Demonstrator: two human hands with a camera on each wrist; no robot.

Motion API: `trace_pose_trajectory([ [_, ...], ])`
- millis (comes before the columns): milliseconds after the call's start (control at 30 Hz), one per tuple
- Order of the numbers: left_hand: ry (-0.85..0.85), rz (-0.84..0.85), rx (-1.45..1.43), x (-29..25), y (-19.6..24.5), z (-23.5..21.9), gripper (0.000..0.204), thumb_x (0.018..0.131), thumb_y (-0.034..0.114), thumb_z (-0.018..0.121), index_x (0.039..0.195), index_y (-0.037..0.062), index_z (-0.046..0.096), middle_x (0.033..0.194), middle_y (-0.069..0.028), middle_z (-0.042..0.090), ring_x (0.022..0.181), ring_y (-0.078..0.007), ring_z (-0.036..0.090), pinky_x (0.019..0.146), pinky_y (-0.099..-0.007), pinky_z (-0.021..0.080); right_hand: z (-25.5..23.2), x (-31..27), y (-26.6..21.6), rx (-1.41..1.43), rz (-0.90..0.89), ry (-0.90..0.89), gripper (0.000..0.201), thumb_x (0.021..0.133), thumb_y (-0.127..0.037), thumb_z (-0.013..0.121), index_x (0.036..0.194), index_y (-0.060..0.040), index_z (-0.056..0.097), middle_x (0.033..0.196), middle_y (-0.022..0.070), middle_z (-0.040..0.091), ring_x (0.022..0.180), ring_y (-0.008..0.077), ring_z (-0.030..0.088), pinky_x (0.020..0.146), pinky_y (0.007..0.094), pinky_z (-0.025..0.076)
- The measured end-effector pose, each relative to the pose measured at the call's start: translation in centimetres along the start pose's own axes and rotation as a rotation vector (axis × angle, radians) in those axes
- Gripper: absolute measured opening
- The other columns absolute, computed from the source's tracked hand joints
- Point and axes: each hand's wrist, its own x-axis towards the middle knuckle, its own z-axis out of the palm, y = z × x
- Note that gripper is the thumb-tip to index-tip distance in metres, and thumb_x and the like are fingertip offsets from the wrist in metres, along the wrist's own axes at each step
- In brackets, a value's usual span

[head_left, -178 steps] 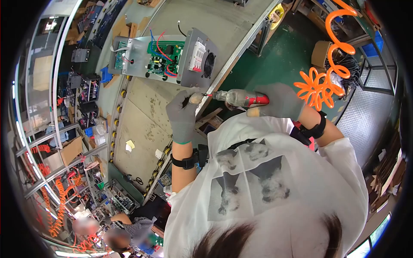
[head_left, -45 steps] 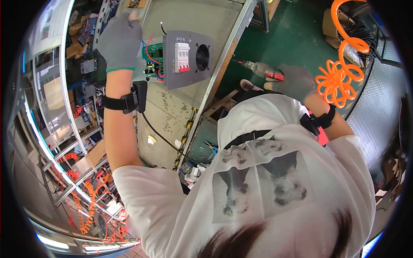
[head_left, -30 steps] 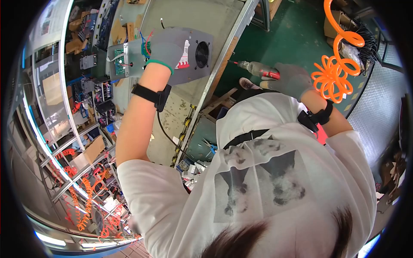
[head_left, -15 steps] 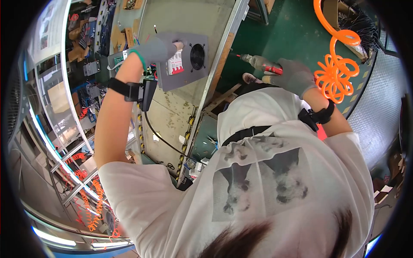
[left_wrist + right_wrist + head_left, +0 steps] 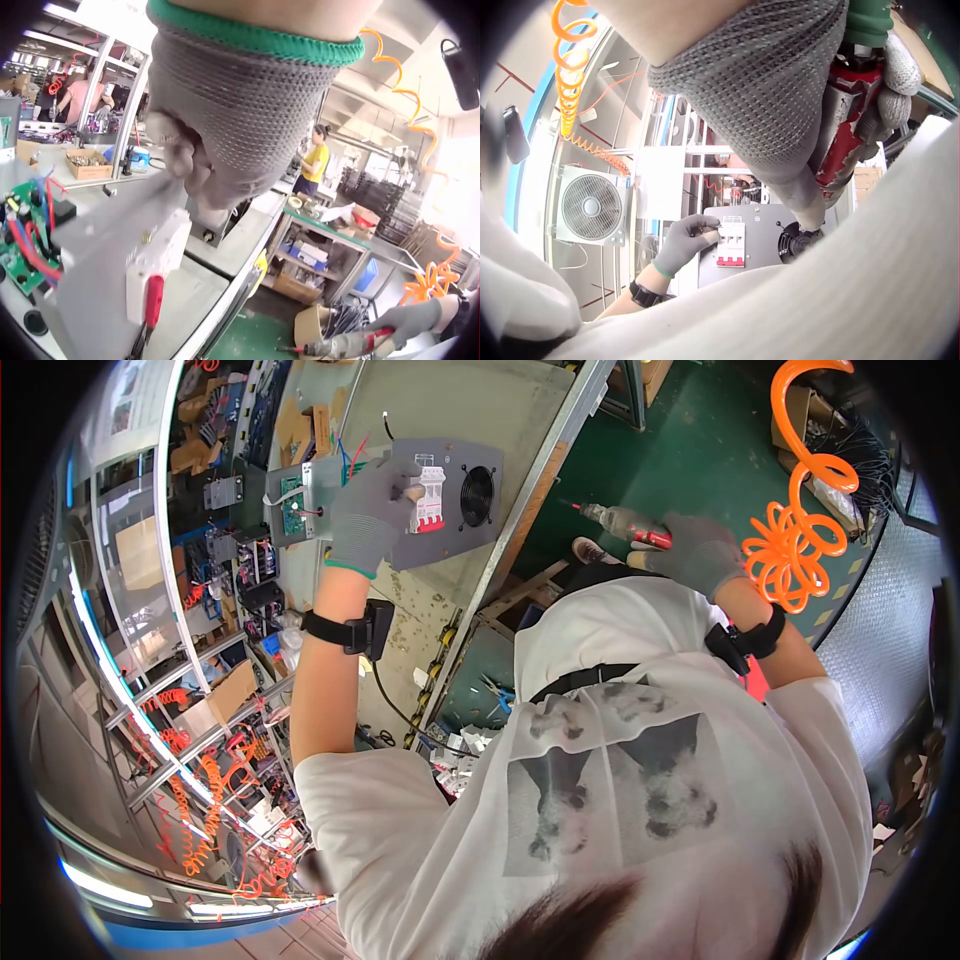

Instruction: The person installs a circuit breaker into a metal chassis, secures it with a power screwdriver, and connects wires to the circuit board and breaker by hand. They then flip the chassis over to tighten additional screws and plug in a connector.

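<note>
My gloved left hand is at the grey metal panel, its fingers curled and their tips right beside the white circuit breaker with red levers. Whatever lies between those fingertips is hidden, and I cannot tell if they pinch a small part. In the right wrist view, the left hand's thumb and forefinger reach the breaker's upper left edge. A black round fan grille sits in the same panel. My gloved right hand grips a red and grey air screwdriver, held off the bench with its bit pointing left.
Behind the panel, a green circuit board with red and blue wires sits on the metal chassis. An orange coiled hose hangs at the right. The bench edge runs between panel and screwdriver. A cardboard box of screws stands farther back.
My left hand has come from the back left of the bench onto the panel, then settled beside the breaker. Earlier it was at the screwdriver's tip; the right hand has since drawn the screwdriver away.
</note>
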Motion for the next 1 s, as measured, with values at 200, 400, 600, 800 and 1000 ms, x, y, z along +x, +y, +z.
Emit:
trace_pose_trajectory([
  [200, 0.186, 0.207, 0.489, 0.9, 1.0, 3.0, 0.018, 0.079, 0.016, 0.065, 0.096, 0.0138, 0.068, 0.095, -0.0072, 0.063, 0.082, -0.0246, 0.064, 0.072, -0.0355, 0.053, 0.1, -0.1, -0.7, -0.069, -0.012, -0.018, 0.067, 0.071, -0.064, 0.065, 0.103, -0.0053, 0.062, 0.097, 0.0145, 0.066, 0.093, 0.0312, 0.065, 0.078, 0.0394, 0.050],
  [400, 0.012, -0.013, 0.894, 2.5, 4.1, 5.8, 0.011, 0.079, 0.014, 0.063, 0.086, 0.0090, 0.070, 0.090, -0.0110, 0.066, 0.080, -0.0212, 0.066, 0.059, -0.0361, 0.054, 0.5, -0.2, -0.6, -0.069, 0.015, -0.034, 0.070, 0.070, -0.066, 0.065, 0.107, -0.0063, 0.061, 0.098, 0.0149, 0.066, 0.093, 0.0318, 0.065, 0.080, 0.0396, 0.050],
  [600, -0.491, -0.125, 0.407, -2.7, 7.3, 8.0, 0.017, 0.080, 0.018, 0.059, 0.086, 0.0069, 0.071, 0.084, -0.0158, 0.069, 0.082, -0.0322, 0.068, 0.068, -0.0410, 0.053, 0.7, -0.3, 0.0, -0.061, 0.022, 0.000, 0.067, 0.070, -0.064, 0.067, 0.106, -0.0075, 0.061, 0.099, 0.0147, 0.066, 0.094, 0.0320, 0.065, 0.080, 0.0398, 0.050],
  [800, -0.602, -0.207, 0.135, -4.9, 6.8, 7.0, 0.030, 0.086, 0.032, 0.056, 0.087, 0.0061, 0.071, 0.085, -0.0164, 0.068, 0.081, -0.0334, 0.067, 0.074, -0.0411, 0.052, 0.1, -0.1, 0.4, -0.072, 0.061, 0.011, 0.064, 0.071, -0.062, 0.068, 0.105, -0.0085, 0.062, 0.099, 0.0130, 0.066, 0.093, 0.0311, 0.065, 0.080, 0.0393, 0.050],
  [1000, -0.465, -0.325, -0.417, -10.4, 3.3, 8.5, 0.045, 0.087, 0.044, 0.056, 0.091, 0.0007, 0.069, 0.083, -0.0194, 0.067, 0.079, -0.0343, 0.064, 0.072, -0.0411, 0.048, 0.3, 0.5, 0.2, -0.162, 0.012, 0.057, 0.062, 0.071, -0.060, 0.069, 0.105, -0.0082, 0.063, 0.104, 0.0129, 0.065, 0.097, 0.0304, 0.063, 0.082, 0.0386, 0.049],
])
